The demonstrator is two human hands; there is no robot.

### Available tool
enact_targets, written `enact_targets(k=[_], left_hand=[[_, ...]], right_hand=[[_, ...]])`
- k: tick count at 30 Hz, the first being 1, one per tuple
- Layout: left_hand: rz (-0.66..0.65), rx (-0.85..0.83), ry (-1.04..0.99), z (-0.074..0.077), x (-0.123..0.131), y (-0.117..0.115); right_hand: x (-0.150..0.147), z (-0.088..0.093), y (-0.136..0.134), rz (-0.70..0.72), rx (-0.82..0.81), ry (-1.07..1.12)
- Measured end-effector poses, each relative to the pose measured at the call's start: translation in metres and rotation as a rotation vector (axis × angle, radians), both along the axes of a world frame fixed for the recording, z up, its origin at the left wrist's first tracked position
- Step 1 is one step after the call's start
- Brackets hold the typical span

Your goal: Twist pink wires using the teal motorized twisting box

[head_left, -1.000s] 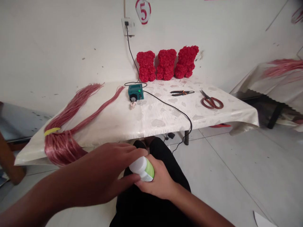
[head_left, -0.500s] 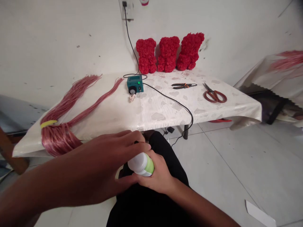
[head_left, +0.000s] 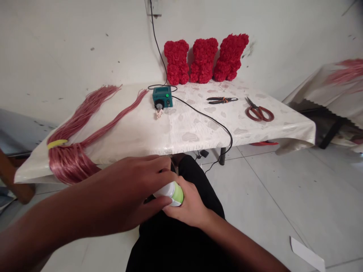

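Observation:
A small bottle (head_left: 177, 194) with a white cap and a green-and-white label is held over my lap, its capped end tilted toward me and to the left. My right hand (head_left: 190, 207) wraps round its body, the fingers closed. My left hand (head_left: 141, 183) comes in from the left and grips the white cap (head_left: 167, 188), thumb on the near side and fingers over the far side. Most of the cap and the lower part of the bottle are hidden by my hands.
On the cloth-covered table (head_left: 141, 132) lie bundled pink strands (head_left: 73, 162), a teal box (head_left: 162, 97) with a black cord, pliers (head_left: 222, 100) and scissors (head_left: 259, 111). Red flower-covered bears (head_left: 204, 60) stand against the wall. A white strip (head_left: 307, 253) lies on the floor.
My left thumb has moved up onto the cap, and the left fingers have closed round it. The right hand still holds the bottle. The view has tipped down slightly.

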State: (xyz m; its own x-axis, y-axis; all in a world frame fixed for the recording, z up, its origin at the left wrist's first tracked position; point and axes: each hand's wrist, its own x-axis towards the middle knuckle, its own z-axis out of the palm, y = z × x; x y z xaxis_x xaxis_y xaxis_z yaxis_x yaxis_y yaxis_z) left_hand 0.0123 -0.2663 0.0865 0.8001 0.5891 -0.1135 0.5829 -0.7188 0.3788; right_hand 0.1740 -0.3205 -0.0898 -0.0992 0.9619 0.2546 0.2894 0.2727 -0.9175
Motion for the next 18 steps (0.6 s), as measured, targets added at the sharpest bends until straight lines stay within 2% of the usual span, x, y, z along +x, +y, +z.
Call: enact_targets(k=[2, 4, 6, 9, 11, 14, 18], left_hand=[[-0.088, 0.044, 0.031, 0.000, -0.004, 0.002], [-0.031, 0.063, -0.063, -0.001, -0.010, 0.004], [0.080, 0.016, -0.200, -0.005, -0.020, 0.006], [0.260, -0.175, -0.415, -0.014, -0.033, 0.004], [0.332, -0.351, -0.581, -0.020, -0.039, -0.001], [0.354, -0.557, -0.817, -0.027, -0.040, -0.012], [0.319, -0.693, -1.012, -0.038, -0.038, -0.021]], right_hand=[[0.001, 0.002, 0.001, 0.011, 0.009, 0.003], [0.003, 0.005, 0.002, 0.032, 0.048, 0.021], [0.006, 0.009, 0.003, 0.051, 0.115, 0.037], [0.012, 0.017, 0.005, 0.060, 0.220, 0.054], [0.015, 0.024, 0.005, 0.053, 0.271, 0.071], [0.019, 0.037, 0.003, 0.060, 0.327, 0.067], [0.025, 0.064, 0.000, 0.071, 0.441, 0.017]])
